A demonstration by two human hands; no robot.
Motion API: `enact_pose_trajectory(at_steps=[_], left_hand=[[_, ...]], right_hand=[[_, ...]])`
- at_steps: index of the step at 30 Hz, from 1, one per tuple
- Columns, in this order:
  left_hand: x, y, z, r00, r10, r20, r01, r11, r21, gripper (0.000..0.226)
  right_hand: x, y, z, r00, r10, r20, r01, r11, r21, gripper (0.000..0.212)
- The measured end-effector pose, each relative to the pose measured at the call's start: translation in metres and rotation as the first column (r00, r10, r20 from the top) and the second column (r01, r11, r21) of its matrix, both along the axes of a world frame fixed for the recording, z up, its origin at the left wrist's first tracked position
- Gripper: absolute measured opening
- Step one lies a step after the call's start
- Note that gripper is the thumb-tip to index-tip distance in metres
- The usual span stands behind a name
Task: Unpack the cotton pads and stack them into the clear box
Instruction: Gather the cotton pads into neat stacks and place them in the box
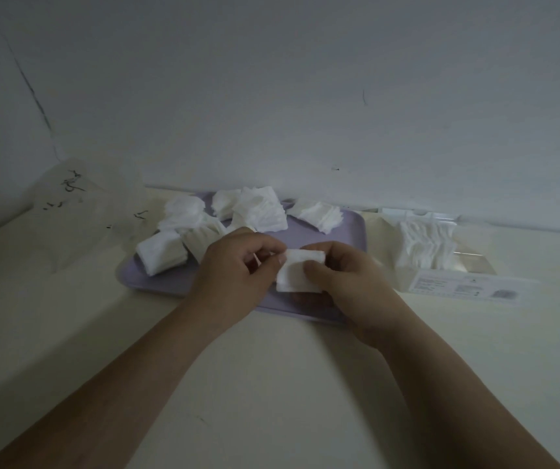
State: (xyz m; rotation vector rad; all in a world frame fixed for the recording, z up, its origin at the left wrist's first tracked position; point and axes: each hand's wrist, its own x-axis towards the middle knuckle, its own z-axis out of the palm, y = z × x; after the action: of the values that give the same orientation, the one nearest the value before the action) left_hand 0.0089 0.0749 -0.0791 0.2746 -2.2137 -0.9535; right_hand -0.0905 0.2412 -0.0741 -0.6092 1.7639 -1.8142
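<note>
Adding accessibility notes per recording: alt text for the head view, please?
The left hand and right hand pinch a small stack of white cotton pads over a lavender tray strewn with pad heaps. A clear box holding pads sits to the right on the cream table, a crumpled clear wrapper to the left.

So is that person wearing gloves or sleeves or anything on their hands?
No gloves. The left hand and the right hand are bare, and so are the forearms: no sleeve in view. No watch, ring or bracelet shows, though the picture is dim.
</note>
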Motion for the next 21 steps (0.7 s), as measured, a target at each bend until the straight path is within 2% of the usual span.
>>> enact_pose_trajectory(at_steps=[4,7,10,16,18,21], left_hand=[[-0.001,0.000,-0.002,0.999,-0.014,0.049,0.013,0.999,0.032,0.023],[0.000,0.001,0.000,0.998,-0.006,0.064,0.011,0.996,-0.083,0.014],[0.001,0.002,0.002,0.999,0.008,0.035,-0.005,0.996,-0.085,0.012],[0.002,0.003,0.005,0.998,-0.043,-0.048,0.038,0.994,-0.100,0.009],[0.004,0.003,0.008,0.998,-0.053,-0.043,0.054,0.998,0.016,0.009],[0.007,0.005,0.016,0.997,-0.077,-0.011,0.077,0.949,0.305,0.014]], right_hand=[[0.001,0.001,0.001,0.997,0.063,0.039,-0.061,0.997,-0.043,0.009],[0.002,0.001,0.001,0.992,0.084,0.096,-0.076,0.994,-0.084,0.019],[0.002,0.000,0.001,0.988,0.081,0.133,-0.068,0.992,-0.102,0.026],[0.003,-0.002,0.004,0.979,0.060,0.193,-0.040,0.993,-0.108,0.021],[0.001,-0.002,0.006,0.976,0.040,0.214,-0.016,0.993,-0.113,0.029],[-0.002,-0.002,0.008,0.964,0.068,0.257,-0.031,0.989,-0.146,0.046]])
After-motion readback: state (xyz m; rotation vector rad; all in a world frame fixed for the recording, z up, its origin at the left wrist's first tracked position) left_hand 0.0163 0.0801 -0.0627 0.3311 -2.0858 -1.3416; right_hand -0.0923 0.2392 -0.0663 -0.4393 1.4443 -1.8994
